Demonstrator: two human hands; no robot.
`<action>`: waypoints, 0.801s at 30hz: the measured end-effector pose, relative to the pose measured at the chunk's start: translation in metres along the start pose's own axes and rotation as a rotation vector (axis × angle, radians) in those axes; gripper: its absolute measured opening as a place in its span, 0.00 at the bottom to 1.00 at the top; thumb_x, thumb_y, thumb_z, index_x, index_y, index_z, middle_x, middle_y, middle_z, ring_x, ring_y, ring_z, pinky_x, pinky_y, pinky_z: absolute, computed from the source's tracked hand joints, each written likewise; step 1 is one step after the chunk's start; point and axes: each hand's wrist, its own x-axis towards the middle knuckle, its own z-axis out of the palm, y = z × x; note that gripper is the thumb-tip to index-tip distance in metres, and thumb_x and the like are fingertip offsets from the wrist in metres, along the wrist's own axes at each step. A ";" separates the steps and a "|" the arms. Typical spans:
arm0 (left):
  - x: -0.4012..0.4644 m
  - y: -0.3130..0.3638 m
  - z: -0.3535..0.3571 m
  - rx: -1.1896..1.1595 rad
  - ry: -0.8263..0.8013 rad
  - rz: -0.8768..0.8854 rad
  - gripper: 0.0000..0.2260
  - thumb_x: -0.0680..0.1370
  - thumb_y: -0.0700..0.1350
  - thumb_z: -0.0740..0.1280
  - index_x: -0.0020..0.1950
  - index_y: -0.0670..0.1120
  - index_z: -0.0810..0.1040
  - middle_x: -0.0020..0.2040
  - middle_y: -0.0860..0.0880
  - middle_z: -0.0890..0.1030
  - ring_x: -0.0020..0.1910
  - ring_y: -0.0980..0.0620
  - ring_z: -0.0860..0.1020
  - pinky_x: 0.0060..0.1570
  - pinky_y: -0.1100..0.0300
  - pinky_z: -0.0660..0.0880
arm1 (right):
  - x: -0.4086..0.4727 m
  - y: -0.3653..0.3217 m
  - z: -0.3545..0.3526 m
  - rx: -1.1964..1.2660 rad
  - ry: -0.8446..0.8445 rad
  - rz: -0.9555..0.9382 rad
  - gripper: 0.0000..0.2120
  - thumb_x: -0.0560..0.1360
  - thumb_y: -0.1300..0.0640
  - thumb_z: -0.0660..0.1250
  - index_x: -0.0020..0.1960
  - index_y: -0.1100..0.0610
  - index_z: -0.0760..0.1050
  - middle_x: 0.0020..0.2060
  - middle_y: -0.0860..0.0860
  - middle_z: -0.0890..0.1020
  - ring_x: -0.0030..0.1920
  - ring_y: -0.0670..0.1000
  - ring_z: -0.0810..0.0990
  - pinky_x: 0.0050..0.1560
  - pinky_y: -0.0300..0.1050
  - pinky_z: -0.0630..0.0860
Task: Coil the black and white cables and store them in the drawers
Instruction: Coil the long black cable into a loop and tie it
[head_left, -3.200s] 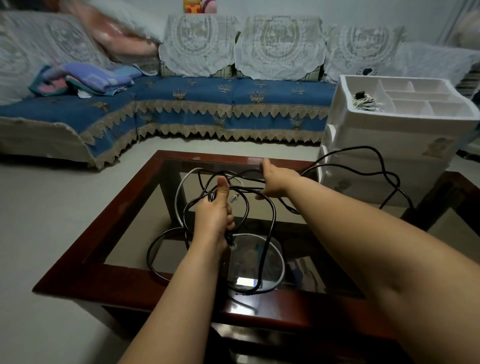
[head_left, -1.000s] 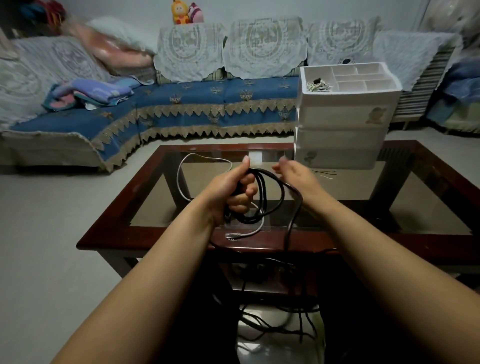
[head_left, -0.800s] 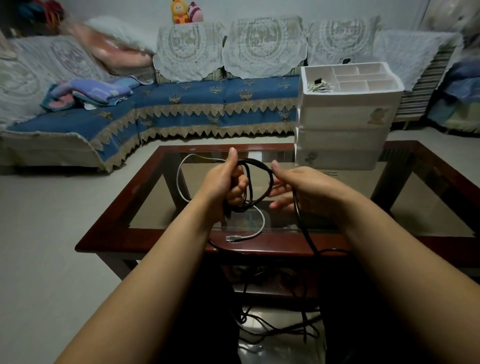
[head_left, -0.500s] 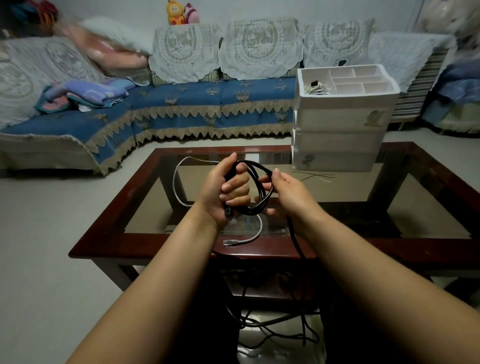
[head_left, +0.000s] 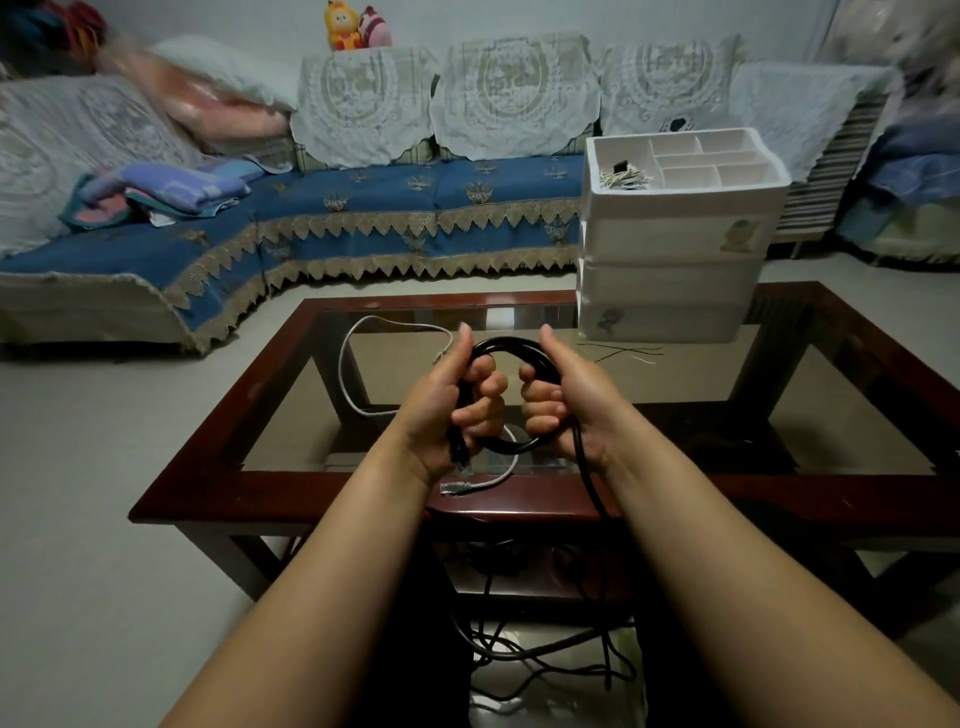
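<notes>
The black cable (head_left: 511, 344) forms a small round coil held above the near edge of the glass table (head_left: 675, 499). My left hand (head_left: 447, 395) grips the coil's left side, with the cable's plug end hanging below the fist. My right hand (head_left: 566, 395) grips the right side. A loose length of black cable runs from the right fist down to a tangle on the floor. The white cable (head_left: 363, 374) lies uncoiled on the glass, its plug near the front rim. The white drawer unit (head_left: 670, 270) stands on the table's far right, drawers closed.
The drawer unit's open top tray (head_left: 727, 150) holds a small bundle of ties (head_left: 623, 176). A few thin ties (head_left: 623, 356) lie on the glass before the unit. A blue sofa (head_left: 363, 208) with folded blankets runs along the back.
The tangled black cable has been gathered from the glass into a tight coil. Over the last second my right hand moved from feeding a loop to gripping the coil's right side.
</notes>
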 end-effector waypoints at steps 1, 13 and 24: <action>-0.001 -0.001 0.002 -0.007 -0.038 -0.010 0.22 0.78 0.61 0.56 0.31 0.48 0.68 0.23 0.54 0.69 0.16 0.61 0.64 0.16 0.70 0.59 | 0.000 0.002 0.001 -0.031 0.032 -0.019 0.22 0.78 0.40 0.58 0.35 0.56 0.70 0.19 0.45 0.63 0.17 0.43 0.60 0.16 0.34 0.57; -0.001 -0.013 0.015 -0.027 -0.108 0.036 0.24 0.80 0.58 0.50 0.50 0.41 0.76 0.45 0.45 0.85 0.14 0.60 0.63 0.15 0.72 0.58 | -0.009 0.015 -0.011 0.086 -0.021 -0.141 0.21 0.81 0.46 0.55 0.36 0.56 0.74 0.19 0.45 0.64 0.18 0.43 0.61 0.24 0.34 0.60; 0.011 0.001 0.014 -0.225 0.152 0.096 0.22 0.83 0.56 0.48 0.56 0.39 0.72 0.54 0.41 0.83 0.14 0.58 0.63 0.14 0.72 0.60 | -0.008 0.034 -0.021 -1.218 0.407 -0.609 0.20 0.82 0.49 0.52 0.73 0.44 0.61 0.48 0.50 0.81 0.43 0.51 0.80 0.41 0.51 0.79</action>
